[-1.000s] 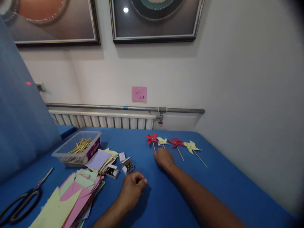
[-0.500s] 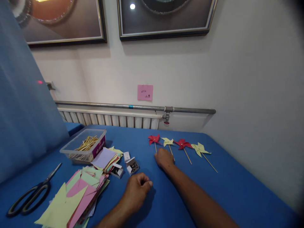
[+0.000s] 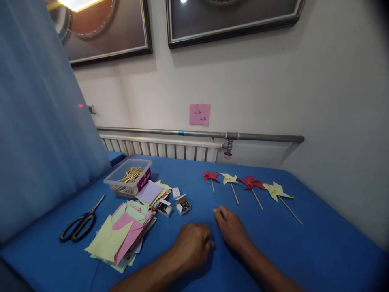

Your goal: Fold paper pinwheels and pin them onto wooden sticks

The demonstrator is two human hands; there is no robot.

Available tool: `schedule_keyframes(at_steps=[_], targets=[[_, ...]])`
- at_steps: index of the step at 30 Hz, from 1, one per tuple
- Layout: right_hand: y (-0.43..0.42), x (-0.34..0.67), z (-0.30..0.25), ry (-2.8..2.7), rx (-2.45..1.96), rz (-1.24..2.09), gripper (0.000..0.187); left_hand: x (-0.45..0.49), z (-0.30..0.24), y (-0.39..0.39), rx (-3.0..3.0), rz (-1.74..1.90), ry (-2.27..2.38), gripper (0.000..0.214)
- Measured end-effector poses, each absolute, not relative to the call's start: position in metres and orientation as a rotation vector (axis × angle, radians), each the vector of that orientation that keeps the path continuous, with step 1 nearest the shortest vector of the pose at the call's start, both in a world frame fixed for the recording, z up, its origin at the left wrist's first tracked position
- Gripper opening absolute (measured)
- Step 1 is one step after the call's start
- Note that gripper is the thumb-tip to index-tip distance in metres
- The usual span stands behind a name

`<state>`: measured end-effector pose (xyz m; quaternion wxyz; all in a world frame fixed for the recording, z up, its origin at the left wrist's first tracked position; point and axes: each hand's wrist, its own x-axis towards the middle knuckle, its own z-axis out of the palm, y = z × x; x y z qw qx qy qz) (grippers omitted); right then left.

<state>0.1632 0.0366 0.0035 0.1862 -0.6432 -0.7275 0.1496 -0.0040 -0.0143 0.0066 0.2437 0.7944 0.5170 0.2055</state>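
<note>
My left hand (image 3: 195,245) rests on the blue tabletop (image 3: 188,178) in a loose fist, and nothing shows in it. Beside it, my right hand (image 3: 230,227) has its fingers curled in, palm down, with no object visible in them. Beyond my right hand lie paper pinwheels on sticks in a row: a small red pinwheel (image 3: 211,176), a yellow pinwheel (image 3: 229,179), a larger red pinwheel (image 3: 251,182) and another yellow pinwheel (image 3: 277,190). Neither hand touches them.
Left of my hands are an open box of pins (image 3: 183,206), a second open box (image 3: 165,208) and a small white box (image 3: 176,193). Farther left are stacked coloured paper (image 3: 121,235), lilac paper (image 3: 149,192), black-handled scissors (image 3: 82,225) and a plastic tub (image 3: 129,182) of sticks.
My right hand has drawn back towards me from the pinwheels. My left hand's fingers have curled further under. The view has swung left, so everything appears farther right.
</note>
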Motion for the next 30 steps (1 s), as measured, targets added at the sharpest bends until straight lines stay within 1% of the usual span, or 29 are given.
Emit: schedule_keyframes(at_steps=[3,5,10,13,16,18,20,22,23,24,26,30], targets=[[0.009,0.158,-0.01,-1.918,-1.537,0.57,0.04,-0.006,0.009,-0.015,2.295,0.485,1.405,0.015],[-0.001,0.155,-0.017,-1.897,-1.471,0.596,0.042,-0.007,0.009,-0.014,2.351,0.454,1.406,0.016],[-0.004,0.155,-0.021,-1.832,-1.39,0.639,0.051,-0.006,0.008,-0.012,2.427,0.4,1.414,0.017],[-0.002,0.156,-0.019,-1.833,-1.385,0.647,0.052,-0.005,0.017,-0.013,2.498,0.355,1.439,0.017],[-0.003,0.156,-0.018,-1.854,-1.395,0.631,0.052,-0.018,0.031,-0.024,2.595,0.463,1.523,0.016],[-0.003,0.156,-0.018,-1.866,-1.397,0.629,0.052,-0.041,0.036,-0.04,2.613,0.707,1.646,0.014],[-0.002,0.155,-0.018,-1.863,-1.407,0.623,0.052,-0.074,0.032,-0.064,2.569,1.056,1.82,0.019],[-0.001,0.154,-0.018,-1.855,-1.413,0.622,0.053,-0.111,0.019,-0.091,2.45,1.362,2.137,0.015],[-0.001,0.153,-0.018,-1.853,-1.41,0.624,0.053,-0.129,0.01,-0.104,2.414,1.431,2.324,0.01],[0.0,0.153,-0.018,-1.855,-1.405,0.628,0.053,-0.144,0.002,-0.115,2.385,1.43,2.518,0.008],[0.001,0.153,-0.018,-1.865,-1.398,0.636,0.052,-0.164,-0.013,-0.131,2.366,1.301,2.8,0.011],[0.0,0.153,-0.018,-1.86,-1.42,0.636,0.052,-0.169,-0.026,-0.138,2.252,0.989,3.01,0.015]])
